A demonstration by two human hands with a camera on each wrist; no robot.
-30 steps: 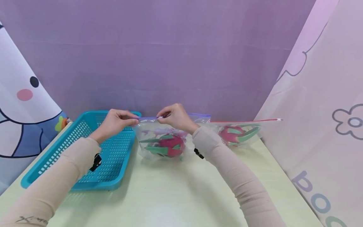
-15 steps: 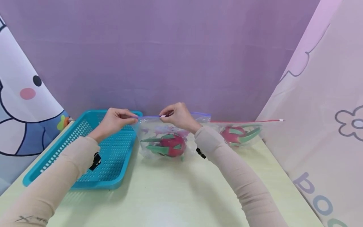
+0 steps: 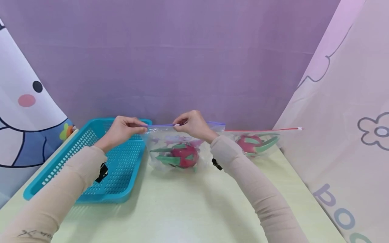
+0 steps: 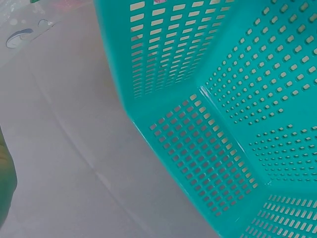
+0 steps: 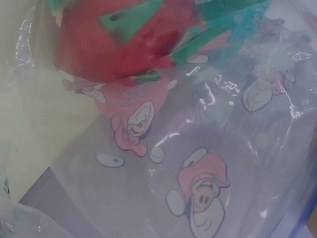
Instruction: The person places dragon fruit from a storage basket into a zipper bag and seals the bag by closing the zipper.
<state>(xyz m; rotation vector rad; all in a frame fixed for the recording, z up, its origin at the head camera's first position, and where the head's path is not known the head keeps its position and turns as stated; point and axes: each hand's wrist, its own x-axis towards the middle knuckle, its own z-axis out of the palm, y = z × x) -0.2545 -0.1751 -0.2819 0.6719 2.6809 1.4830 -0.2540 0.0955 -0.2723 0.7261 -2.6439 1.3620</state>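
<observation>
A clear zip bag (image 3: pixel 158 136) with a purple zip strip stands upright on the table, a red-and-green dragon fruit (image 3: pixel 184 157) inside it. Between thumb and fingers, my left hand (image 3: pixel 122 129) pinches the left end of the strip. My right hand (image 3: pixel 194 126) pinches the white slider (image 3: pixel 176 125) partway along it. In the right wrist view, the bag (image 5: pixel 203 148) shows printed cartoon figures below the dragon fruit (image 5: pixel 124 44); the right fingers are out of that view. Only a sliver of the left hand (image 4: pixel 6 181) shows at the left wrist view's edge.
A turquoise perforated basket (image 3: pixel 131 182) stands left, under the left forearm. To the right, a second zip bag (image 3: pixel 281 138) with a red strip holds another dragon fruit (image 3: pixel 250 145). A purple cloth (image 3: pixel 182 60) hangs behind the pale table (image 3: pixel 170 216).
My right hand has slid slightly rightward along the purple strip with the slider. The left hand keeps its hold at the strip's left end.
</observation>
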